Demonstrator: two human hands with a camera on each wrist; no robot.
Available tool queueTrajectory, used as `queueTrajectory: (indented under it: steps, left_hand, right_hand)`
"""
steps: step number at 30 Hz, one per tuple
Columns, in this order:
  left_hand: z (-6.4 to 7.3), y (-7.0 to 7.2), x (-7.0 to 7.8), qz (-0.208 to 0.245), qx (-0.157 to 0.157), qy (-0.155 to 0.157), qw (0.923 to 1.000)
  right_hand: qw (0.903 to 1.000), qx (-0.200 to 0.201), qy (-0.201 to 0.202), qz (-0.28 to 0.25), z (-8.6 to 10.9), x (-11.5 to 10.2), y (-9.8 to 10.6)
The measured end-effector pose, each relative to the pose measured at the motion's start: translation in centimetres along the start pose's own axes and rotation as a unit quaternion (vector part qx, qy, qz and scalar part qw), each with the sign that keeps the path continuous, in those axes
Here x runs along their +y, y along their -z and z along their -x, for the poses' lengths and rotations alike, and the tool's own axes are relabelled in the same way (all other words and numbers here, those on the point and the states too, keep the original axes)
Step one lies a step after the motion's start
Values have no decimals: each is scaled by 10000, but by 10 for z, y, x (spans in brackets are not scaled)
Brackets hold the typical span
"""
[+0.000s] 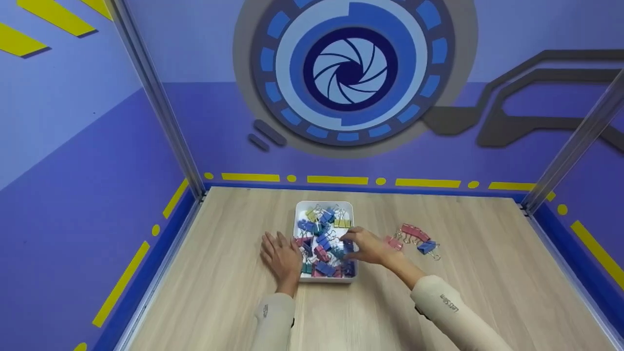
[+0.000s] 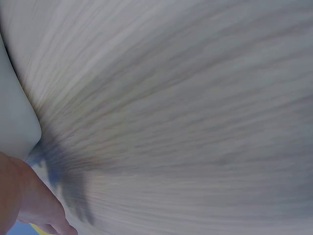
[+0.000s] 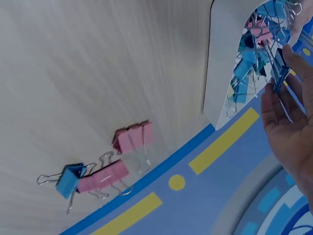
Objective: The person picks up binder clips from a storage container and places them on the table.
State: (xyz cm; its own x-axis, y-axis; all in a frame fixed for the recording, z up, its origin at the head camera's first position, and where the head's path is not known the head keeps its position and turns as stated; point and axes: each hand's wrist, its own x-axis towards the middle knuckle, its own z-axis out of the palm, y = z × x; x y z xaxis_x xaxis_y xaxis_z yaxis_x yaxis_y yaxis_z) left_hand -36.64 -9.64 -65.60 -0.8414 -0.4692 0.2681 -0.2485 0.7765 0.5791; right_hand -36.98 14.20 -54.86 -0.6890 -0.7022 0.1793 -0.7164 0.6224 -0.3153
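A white tray full of binder clips in blue, green, pink and yellow lies on the wooden table. My left hand rests at the tray's left side, fingers extended and the hand's edge along the rim; in the left wrist view only part of this hand shows at the lower left. Over the tray's right rim, my right hand pinches a blue binder clip between thumb and fingers, as the right wrist view shows. Part of the clip is hidden by the fingers.
Right of the tray, a small group lies on the table: a pink binder clip, a row of pink clips and a blue binder clip. Purple-blue printed walls enclose the table at the back and sides.
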Motion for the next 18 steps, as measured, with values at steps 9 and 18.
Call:
queueTrajectory:
  steps: [9, 18]
  left_hand:
    - [-2, 0, -2, -123, -68, -11, 9999]
    - [1, -1, 0, -223, -99, 63, 9997]
  right_hand:
    - [9860, 841, -1351, -509, 48, 45, 27]
    - [9511, 1365, -2734, -456, 102, 86, 25]
